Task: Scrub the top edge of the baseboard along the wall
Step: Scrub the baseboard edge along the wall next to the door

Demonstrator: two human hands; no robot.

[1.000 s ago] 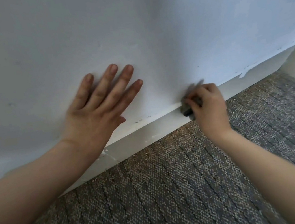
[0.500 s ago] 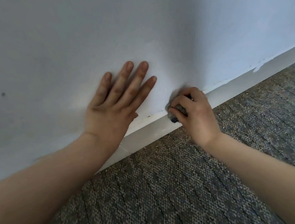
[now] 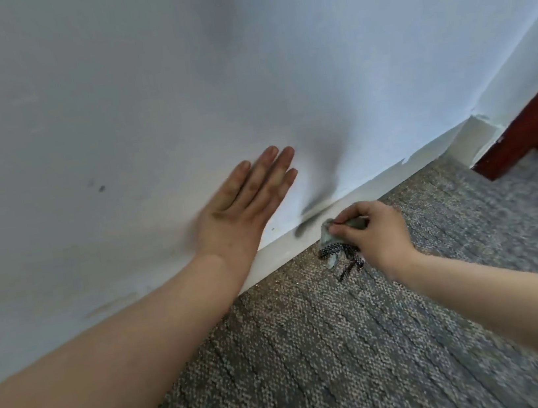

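The white wall fills the upper frame above the grey carpet. Between them the baseboard runs from lower left to upper right, its left stretch hidden behind the left forearm. The left hand lies flat on the wall, fingers straight, blurred at the wrist. The right hand pinches a crumpled grey cloth, too blurred to make out, just in front of the baseboard at centre right; half a second ago it was at the top edge.
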